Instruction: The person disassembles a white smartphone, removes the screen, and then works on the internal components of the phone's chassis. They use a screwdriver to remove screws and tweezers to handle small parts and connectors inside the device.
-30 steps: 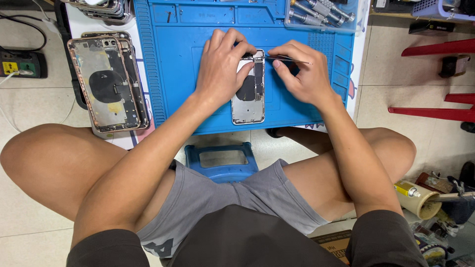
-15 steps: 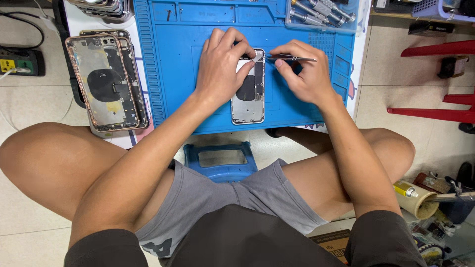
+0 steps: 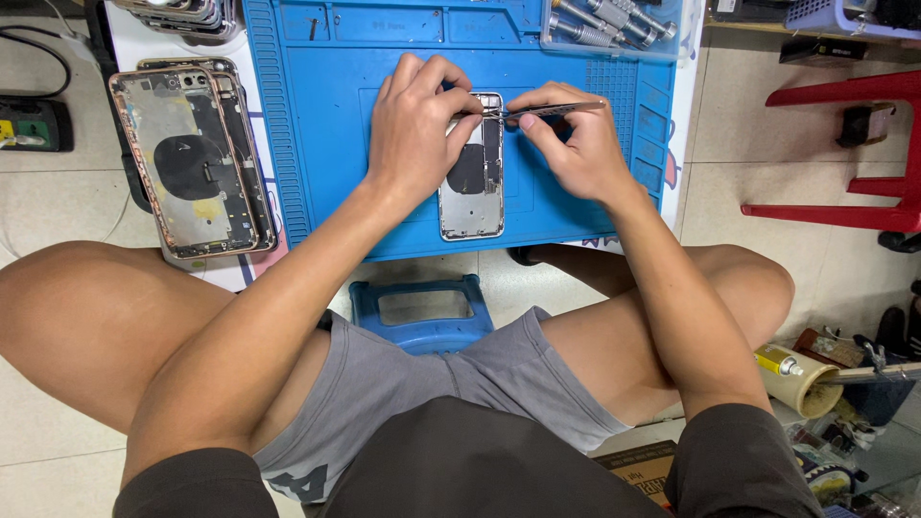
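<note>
Mat: blue work mat (image 3: 326, 144) on the counter.
Housing: open phone housing (image 3: 472, 182) mid-mat, as before.
Left hand (image 3: 413, 129): grip pressed on housing's top edge.
Right hand (image 3: 576, 149): grip clamped on tweezers (image 3: 547, 110), tips now nearer the top-edge part.

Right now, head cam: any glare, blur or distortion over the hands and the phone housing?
Head view: even light, soft shadows under the left hand and right hand; mild sheen on the phone housing; tweezers sharp; no motion blur; wide-angle bending at the mat edges.
</note>
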